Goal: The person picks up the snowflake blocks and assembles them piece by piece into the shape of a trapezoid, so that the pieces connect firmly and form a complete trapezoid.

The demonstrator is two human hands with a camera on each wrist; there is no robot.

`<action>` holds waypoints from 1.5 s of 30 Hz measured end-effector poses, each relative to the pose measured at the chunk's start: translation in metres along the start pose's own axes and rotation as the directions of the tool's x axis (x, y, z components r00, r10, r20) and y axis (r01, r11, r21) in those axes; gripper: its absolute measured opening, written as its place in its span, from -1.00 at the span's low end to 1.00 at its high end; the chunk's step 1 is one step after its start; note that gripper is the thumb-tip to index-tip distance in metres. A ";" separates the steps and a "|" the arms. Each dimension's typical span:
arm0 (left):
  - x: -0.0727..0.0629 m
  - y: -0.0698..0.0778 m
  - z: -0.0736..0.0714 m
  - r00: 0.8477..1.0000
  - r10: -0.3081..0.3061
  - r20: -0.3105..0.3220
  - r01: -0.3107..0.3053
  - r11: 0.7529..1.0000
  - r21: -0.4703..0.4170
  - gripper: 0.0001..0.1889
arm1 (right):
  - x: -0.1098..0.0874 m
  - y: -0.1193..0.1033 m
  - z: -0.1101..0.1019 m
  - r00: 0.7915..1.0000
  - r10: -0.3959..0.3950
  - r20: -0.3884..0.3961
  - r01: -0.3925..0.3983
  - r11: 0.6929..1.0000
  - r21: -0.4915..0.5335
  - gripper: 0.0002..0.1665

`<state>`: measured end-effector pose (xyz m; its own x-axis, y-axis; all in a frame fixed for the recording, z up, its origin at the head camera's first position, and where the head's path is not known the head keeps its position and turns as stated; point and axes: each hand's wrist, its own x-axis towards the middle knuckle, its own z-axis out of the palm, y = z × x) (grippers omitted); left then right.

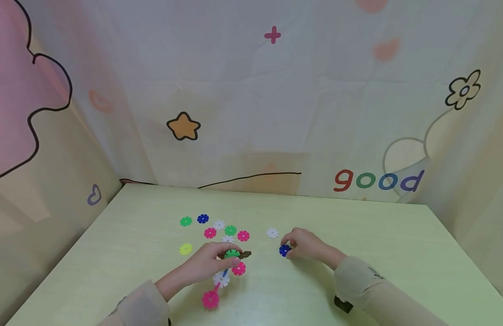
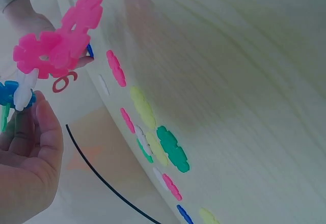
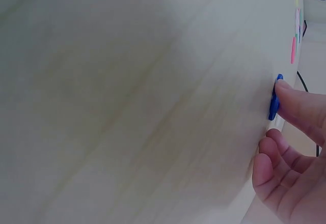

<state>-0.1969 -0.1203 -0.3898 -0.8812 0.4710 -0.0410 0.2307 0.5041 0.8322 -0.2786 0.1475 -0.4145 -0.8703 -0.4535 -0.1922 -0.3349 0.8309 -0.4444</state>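
Note:
My left hand (image 1: 204,262) holds a chain of joined plastic snowflake discs between thumb and fingers. A green disc (image 1: 232,253) sits at the grip, with a brown one (image 1: 245,255) jutting to the right. Below the hand hang a white disc (image 1: 221,279) and a pink disc (image 1: 210,299); the left wrist view shows a blue disc (image 2: 9,92) there too. Near the tabletop, my right hand (image 1: 308,246) pinches a dark blue snowflake disc (image 1: 285,250), its thumb against the disc (image 3: 275,99) in the right wrist view.
Loose discs lie on the pale table (image 1: 377,240): a white one (image 1: 272,232) near my right hand, a yellow one (image 1: 186,249) at left, a blue one (image 1: 203,218) and several others beyond my left hand. A printed cloth (image 1: 251,104) stands behind the table.

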 end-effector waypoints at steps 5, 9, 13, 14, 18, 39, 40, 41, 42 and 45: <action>0.000 0.000 0.000 1.000 0.002 -0.005 -0.002 1.000 -0.003 -0.72 | 0.001 -0.001 0.001 1.000 0.002 -0.002 -0.002 1.000 -0.002 -0.74; 0.000 0.000 0.000 1.000 0.011 -0.018 -0.011 1.000 0.004 -0.72 | 0.000 0.000 0.002 1.000 0.013 -0.009 -0.013 1.000 0.004 -0.71; -0.001 0.001 -0.001 0.999 0.016 -0.034 -0.015 1.000 0.023 -0.69 | -0.003 0.002 0.002 0.999 0.009 -0.037 -0.008 1.000 0.008 -0.72; -0.001 0.002 -0.001 0.999 0.020 -0.039 -0.019 0.999 0.032 -0.69 | -0.004 0.003 0.001 0.999 0.002 -0.048 -0.002 1.000 0.007 -0.73; -0.002 0.004 0.000 0.996 0.050 -0.067 -0.044 0.995 0.094 -0.68 | -0.009 0.005 -0.002 0.994 -0.047 -0.096 0.049 0.999 0.014 -0.74; -0.004 0.010 0.008 0.966 0.214 -0.144 -0.134 0.895 0.426 -0.68 | -0.039 -0.042 -0.010 0.942 -0.253 -0.220 0.316 0.891 0.327 -0.86; -0.003 0.010 0.008 0.966 0.214 -0.144 -0.134 0.894 0.428 -0.68 | -0.040 -0.043 -0.009 0.939 -0.262 -0.223 0.326 0.883 0.337 -0.87; -0.003 0.011 0.008 0.966 0.214 -0.143 -0.135 0.894 0.427 -0.68 | -0.040 -0.045 -0.008 0.936 -0.271 -0.223 0.337 0.874 0.351 -0.87; -0.003 0.011 0.008 0.966 0.216 -0.144 -0.137 0.894 0.426 -0.68 | -0.041 -0.047 -0.008 0.933 -0.281 -0.223 0.347 0.865 0.362 -0.88; -0.003 0.012 0.008 0.964 0.224 -0.141 -0.144 0.891 0.431 -0.68 | -0.043 -0.053 -0.006 0.925 -0.311 -0.220 0.375 0.841 0.389 -0.89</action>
<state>-0.1878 -0.1098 -0.3841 -0.8562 0.4652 0.2248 0.5103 0.6933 0.5089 -0.2258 0.1252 -0.3777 -0.7802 -0.6065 0.1532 -0.4679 0.4033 -0.7864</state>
